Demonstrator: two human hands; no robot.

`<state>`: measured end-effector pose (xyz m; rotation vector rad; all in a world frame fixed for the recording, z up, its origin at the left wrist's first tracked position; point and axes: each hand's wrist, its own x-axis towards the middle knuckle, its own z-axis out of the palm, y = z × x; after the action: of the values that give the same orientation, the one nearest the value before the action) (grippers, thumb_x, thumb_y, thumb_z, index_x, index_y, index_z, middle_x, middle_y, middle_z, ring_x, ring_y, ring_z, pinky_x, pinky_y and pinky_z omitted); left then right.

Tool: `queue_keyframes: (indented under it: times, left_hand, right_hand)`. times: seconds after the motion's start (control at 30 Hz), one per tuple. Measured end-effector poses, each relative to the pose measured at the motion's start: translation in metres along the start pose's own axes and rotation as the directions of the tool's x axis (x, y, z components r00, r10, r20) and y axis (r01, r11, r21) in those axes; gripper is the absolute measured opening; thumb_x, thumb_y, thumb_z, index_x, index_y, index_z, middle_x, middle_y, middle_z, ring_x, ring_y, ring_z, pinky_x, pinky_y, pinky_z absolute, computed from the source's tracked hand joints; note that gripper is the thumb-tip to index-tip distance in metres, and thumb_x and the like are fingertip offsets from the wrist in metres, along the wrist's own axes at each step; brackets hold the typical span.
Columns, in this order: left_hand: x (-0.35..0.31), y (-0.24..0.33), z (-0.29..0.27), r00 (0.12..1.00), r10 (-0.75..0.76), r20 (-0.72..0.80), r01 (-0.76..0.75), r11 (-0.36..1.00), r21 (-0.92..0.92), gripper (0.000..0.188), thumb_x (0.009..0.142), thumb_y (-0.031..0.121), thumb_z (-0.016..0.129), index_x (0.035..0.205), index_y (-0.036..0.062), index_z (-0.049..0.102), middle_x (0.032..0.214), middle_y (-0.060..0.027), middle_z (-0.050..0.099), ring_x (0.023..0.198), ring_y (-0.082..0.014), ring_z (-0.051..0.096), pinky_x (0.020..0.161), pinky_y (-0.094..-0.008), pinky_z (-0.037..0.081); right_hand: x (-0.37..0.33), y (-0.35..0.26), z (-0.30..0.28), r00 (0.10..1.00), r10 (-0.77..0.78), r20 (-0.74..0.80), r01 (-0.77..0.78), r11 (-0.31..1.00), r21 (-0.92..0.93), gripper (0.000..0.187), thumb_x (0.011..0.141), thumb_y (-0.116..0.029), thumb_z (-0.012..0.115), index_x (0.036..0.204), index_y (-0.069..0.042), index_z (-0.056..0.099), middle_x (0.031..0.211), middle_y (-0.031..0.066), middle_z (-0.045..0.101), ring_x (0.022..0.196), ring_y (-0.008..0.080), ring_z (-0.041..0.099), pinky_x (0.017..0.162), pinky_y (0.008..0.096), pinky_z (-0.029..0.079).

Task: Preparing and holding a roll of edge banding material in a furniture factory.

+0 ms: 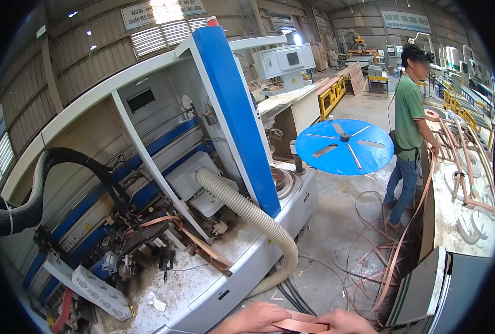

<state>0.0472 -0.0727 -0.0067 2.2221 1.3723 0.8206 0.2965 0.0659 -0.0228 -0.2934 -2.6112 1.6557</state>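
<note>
Low in the picture, my left hand [254, 317] and my right hand [342, 322] are side by side, both closed on a flat pinkish-brown edge-banding strip [298, 324]. The strip spans the gap between them, with a bend or overlap near the middle. A small dark thing shows below it, too cut off to name. My fingertips are partly hidden. Just beyond my hands stands a white and blue machine [233, 139] with its front side uncovered. A ribbed beige hose [253, 214] runs out of it toward the floor.
A round blue slotted disc [345, 146] sits beyond the machine's corner. Loose strips [370, 267] lie tangled on the floor at right. A co-worker in a green shirt [410, 106] stands by a table [447, 222] bearing coils. Dark cables [294, 298] cross the floor ahead of me.
</note>
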Motion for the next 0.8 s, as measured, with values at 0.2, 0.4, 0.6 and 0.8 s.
queue_keyframes:
  times: [0.2, 0.4, 0.6, 0.8]
  left_hand:
    - [-0.006, -0.01, -0.011, 1.0, 0.01, 0.023, -0.01, 1.0, 0.008, 0.025, 0.082, 0.022, 0.072, 0.101, 0.008, 0.065, 0.082, -0.0105, 0.064, 0.076, -0.0328, 0.065, 0.067, -0.0403, 0.051]
    - [-0.015, -0.025, -0.002, 0.996, -0.081, 0.038, 0.082, 0.996, -0.036, 0.031, 0.079, 0.016, 0.073, 0.109, 0.0094, 0.067, 0.095, -0.0108, 0.068, 0.089, -0.03, 0.066, 0.075, -0.0394, 0.052]
    - [0.031, 0.043, 0.008, 1.0, 0.009, 0.007, -0.01, 0.984, 0.179, 0.042, 0.086, 0.031, 0.064, 0.118, 0.004, 0.062, 0.089, -0.0175, 0.068, 0.082, -0.0388, 0.065, 0.074, -0.0438, 0.05]
    - [0.039, 0.059, -0.005, 0.982, -0.165, 0.088, 0.166, 0.986, -0.002, 0.036, 0.087, 0.032, 0.062, 0.11, 0.0042, 0.066, 0.09, -0.0195, 0.068, 0.085, -0.0395, 0.066, 0.073, -0.0443, 0.05]
  right_hand:
    - [0.001, 0.005, 0.013, 0.989, -0.123, -0.084, 0.131, 0.987, 0.091, 0.046, 0.076, -0.033, 0.081, 0.108, -0.002, 0.068, 0.093, 0.0202, 0.071, 0.085, 0.0327, 0.071, 0.074, 0.0387, 0.055]
    - [0.002, 0.004, 0.019, 0.991, 0.063, -0.12, -0.063, 0.998, 0.008, 0.037, 0.072, -0.023, 0.078, 0.1, -0.003, 0.068, 0.088, 0.0225, 0.068, 0.082, 0.0369, 0.07, 0.071, 0.0412, 0.053]
    - [0.01, -0.002, 0.02, 0.988, 0.068, -0.137, -0.079, 0.994, -0.08, 0.042, 0.072, -0.029, 0.077, 0.105, -0.006, 0.068, 0.088, 0.024, 0.067, 0.082, 0.0414, 0.068, 0.069, 0.0444, 0.054]
    - [0.005, -0.013, 0.01, 0.991, 0.095, -0.089, -0.106, 0.987, -0.121, 0.046, 0.073, -0.033, 0.077, 0.109, -0.007, 0.068, 0.091, 0.0242, 0.068, 0.085, 0.0415, 0.068, 0.071, 0.0455, 0.055]
